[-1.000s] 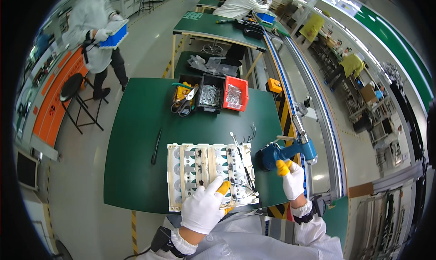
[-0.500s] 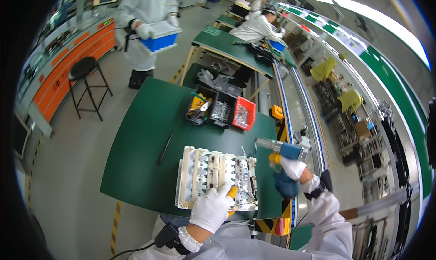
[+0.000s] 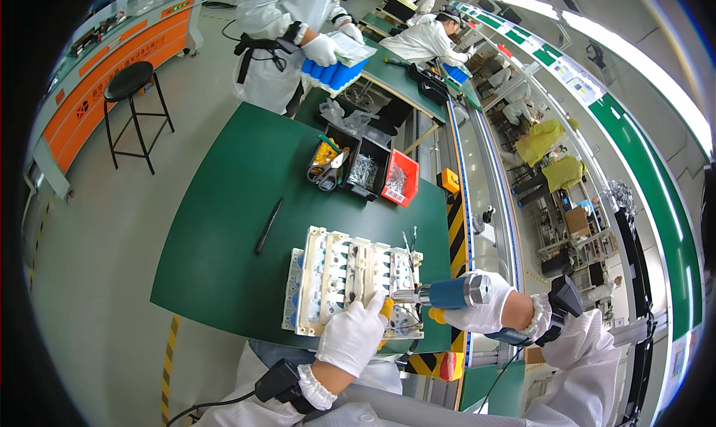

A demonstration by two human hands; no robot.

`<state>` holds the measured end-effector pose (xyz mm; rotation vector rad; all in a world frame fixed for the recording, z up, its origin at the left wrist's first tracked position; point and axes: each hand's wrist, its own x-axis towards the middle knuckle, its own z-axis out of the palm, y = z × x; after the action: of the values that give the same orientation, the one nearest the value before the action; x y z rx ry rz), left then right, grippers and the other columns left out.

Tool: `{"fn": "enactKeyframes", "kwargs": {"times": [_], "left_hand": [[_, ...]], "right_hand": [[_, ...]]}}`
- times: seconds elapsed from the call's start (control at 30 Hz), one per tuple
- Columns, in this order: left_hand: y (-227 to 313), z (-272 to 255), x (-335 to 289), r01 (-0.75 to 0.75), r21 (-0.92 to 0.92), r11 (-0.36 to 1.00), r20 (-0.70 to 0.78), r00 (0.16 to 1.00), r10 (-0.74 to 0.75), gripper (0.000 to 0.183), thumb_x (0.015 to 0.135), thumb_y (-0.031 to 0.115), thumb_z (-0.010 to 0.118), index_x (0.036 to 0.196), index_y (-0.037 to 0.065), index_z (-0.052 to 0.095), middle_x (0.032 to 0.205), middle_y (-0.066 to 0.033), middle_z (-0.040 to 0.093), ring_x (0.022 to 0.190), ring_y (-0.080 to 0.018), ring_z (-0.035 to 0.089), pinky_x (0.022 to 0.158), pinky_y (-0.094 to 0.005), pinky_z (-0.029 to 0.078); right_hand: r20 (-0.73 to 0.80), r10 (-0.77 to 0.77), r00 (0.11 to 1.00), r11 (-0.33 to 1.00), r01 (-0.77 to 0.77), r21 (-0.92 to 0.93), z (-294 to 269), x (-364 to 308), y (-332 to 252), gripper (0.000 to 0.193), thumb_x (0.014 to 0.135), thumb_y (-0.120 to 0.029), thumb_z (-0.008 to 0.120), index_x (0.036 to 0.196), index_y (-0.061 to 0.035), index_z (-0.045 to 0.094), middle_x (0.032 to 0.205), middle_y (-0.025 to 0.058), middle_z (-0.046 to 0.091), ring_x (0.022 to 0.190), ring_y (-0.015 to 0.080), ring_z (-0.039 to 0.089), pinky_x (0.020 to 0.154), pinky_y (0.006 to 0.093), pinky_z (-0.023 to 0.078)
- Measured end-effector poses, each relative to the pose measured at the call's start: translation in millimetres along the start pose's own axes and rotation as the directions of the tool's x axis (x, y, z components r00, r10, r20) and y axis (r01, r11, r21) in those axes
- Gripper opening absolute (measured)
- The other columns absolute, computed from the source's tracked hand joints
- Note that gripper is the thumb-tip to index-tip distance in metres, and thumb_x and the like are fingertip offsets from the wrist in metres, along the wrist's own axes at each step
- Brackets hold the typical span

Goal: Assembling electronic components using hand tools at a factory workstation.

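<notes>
A white plastic battery-module frame (image 3: 317, 308) with metal strips and thin dark wires lies on the green table (image 3: 216, 225). My left hand (image 3: 349, 345), in a white glove with yellow fingertips, rests on its near edge. Thumb and forefinger come together beside the tool's tip; whatever is between them is hidden. My right hand (image 3: 483, 308), gloved alike, is closed around a blue and silver pistol-shaped power screwdriver (image 3: 447, 293). The screwdriver lies level, its nose pointing left over the frame's right part, close to my left fingertips.
A black pen (image 3: 269, 225) lies left of the frame. Behind it stand a black bin with scissors (image 3: 328, 175), a black bin of screws (image 3: 364, 172) and a red bin (image 3: 401, 178). A person holding a blue box (image 3: 335, 75) stands beyond the table. A conveyor rail (image 3: 488, 196) runs along the right.
My right hand has swung the screwdriver down and left, from beside the frame to over it. My left hand stays on the frame. The person with the blue box has come nearer the table.
</notes>
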<state>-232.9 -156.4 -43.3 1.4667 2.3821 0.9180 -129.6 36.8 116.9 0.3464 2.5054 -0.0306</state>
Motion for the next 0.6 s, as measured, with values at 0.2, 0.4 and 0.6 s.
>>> {"fn": "enactKeyframes", "kwargs": {"times": [0.2, 0.4, 0.6], "left_hand": [[-5, 8, -3, -0.01, -0.019, 1.0, 0.007, 1.0, 0.01, 0.045, 0.094, 0.028, 0.065, 0.137, 0.015, 0.056, 0.078, -0.0101, 0.061, 0.062, -0.0273, 0.068, 0.055, -0.0401, 0.058], [-6, 7, -3, 0.015, -0.03, 0.999, 0.0, 1.0, -0.015, 0.045, 0.094, 0.029, 0.065, 0.136, 0.013, 0.057, 0.077, -0.0087, 0.06, 0.063, -0.0259, 0.068, 0.055, -0.0389, 0.059], [-6, 11, -3, -0.004, -0.03, 1.0, 0.0, 1.0, 0.004, 0.046, 0.094, 0.029, 0.065, 0.136, 0.011, 0.057, 0.077, -0.0085, 0.06, 0.065, -0.0248, 0.067, 0.056, -0.0382, 0.059]], "right_hand": [[-0.056, -0.025, 0.998, 0.996, 0.03, 0.087, -2, 1, 2, 0.015, 0.09, -0.031, 0.064, 0.094, -0.0194, 0.072, 0.084, 0.0027, 0.071, 0.078, 0.0255, 0.07, 0.073, 0.0355, 0.061], [-0.044, -0.449, 0.892, 0.815, 0.389, -0.43, -8, 0, 3, 0.01, 0.085, -0.023, 0.071, 0.095, -0.0203, 0.072, 0.092, -0.0002, 0.072, 0.081, 0.0228, 0.071, 0.068, 0.0346, 0.061], [0.075, -0.009, 0.997, 1.0, 0.01, -0.015, -5, 3, -2, 0.008, 0.086, -0.018, 0.074, 0.093, -0.0197, 0.07, 0.095, -0.0022, 0.07, 0.084, 0.0162, 0.07, 0.068, 0.0308, 0.061]]}}
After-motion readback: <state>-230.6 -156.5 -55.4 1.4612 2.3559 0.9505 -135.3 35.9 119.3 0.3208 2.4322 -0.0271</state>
